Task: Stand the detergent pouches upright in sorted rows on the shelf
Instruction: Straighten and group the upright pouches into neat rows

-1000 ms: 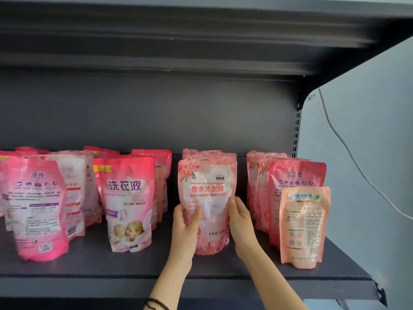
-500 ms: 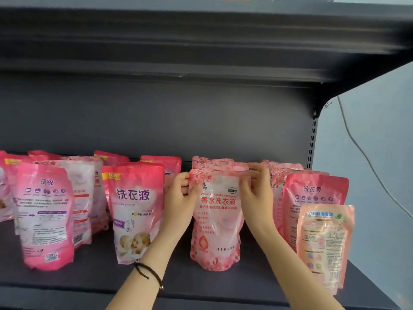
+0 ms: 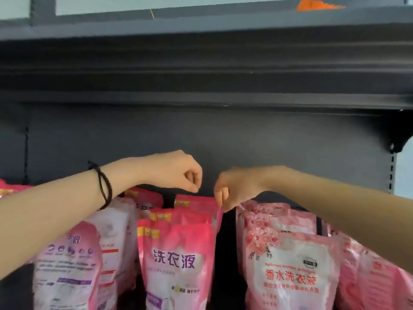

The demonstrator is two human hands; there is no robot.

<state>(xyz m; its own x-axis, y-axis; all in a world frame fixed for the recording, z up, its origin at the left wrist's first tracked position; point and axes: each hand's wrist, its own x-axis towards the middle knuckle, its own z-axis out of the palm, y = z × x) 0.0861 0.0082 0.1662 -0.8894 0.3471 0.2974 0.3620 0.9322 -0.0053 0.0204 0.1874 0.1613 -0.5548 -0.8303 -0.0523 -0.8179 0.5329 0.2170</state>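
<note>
Head camera: both hands reach toward the back of the shelf, above the pouches. The right hand (image 3: 234, 189) has its fingers curled downward and pinches the upper right corner of the rear pink pouch (image 3: 196, 205), which is the last one of the middle row. The left hand (image 3: 174, 173) is near it on the left side, curled into a loose fist with the thumb tip against the forefinger. Nothing shows between these fingers, and the hand hangs just over the top edge of the same pouch. A black cord bracelet (image 3: 104, 184) goes around the left wrist. The rear pink pouch stands upright behind other pink pouches with yellow tags. The first of this row, the front pink pouch (image 3: 176, 265) with purple characters, is at the lower centre of the frame. To the right of a dark gap stands a row of floral pouches (image 3: 290, 276), upright one behind the other, partly under the right forearm. More pink pouches (image 3: 371, 280) are at the lower right edge, blurred. At the lower left, under the left forearm, stand pale pouches (image 3: 67, 265) with small print. Behind everything is the dark grey back panel (image 3: 201, 135), and the upper shelf (image 3: 201, 63) crosses the upper half of the frame. An orange shape (image 3: 312, 5) lies at the top right, too blurred to tell what it is.
</note>
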